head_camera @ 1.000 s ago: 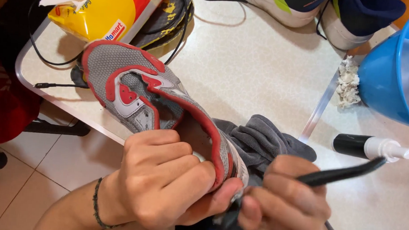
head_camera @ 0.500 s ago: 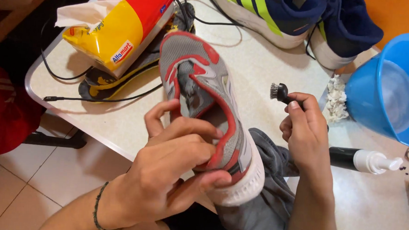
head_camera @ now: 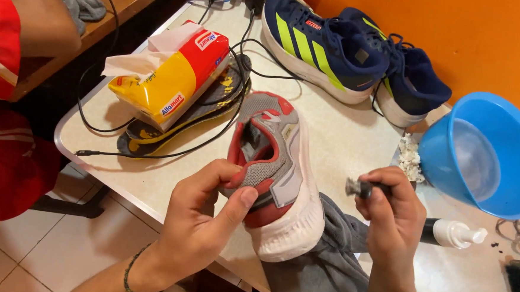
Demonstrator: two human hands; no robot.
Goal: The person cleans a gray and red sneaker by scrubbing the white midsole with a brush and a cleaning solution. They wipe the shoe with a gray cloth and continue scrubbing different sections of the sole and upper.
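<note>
Fingers of left hand (head_camera: 200, 220) grip one grey-red shoe (head_camera: 273, 170); right hand (head_camera: 390, 215) clasps one brush (head_camera: 358, 187).

Grey-red sneaker (head_camera: 274, 164), small brush (head_camera: 361, 188)

Orange wall (head_camera: 485, 39) behind a cream table (head_camera: 355, 139); pale tiled floor (head_camera: 58, 254).

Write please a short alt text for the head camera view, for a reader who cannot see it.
The left hand grips the heel of a grey and red shoe over a white table, and the right hand holds a small brush beside it. A grey cloth lies under the shoe. Nearby are a blue bowl, two navy shoes and a yellow tissue pack.
</note>
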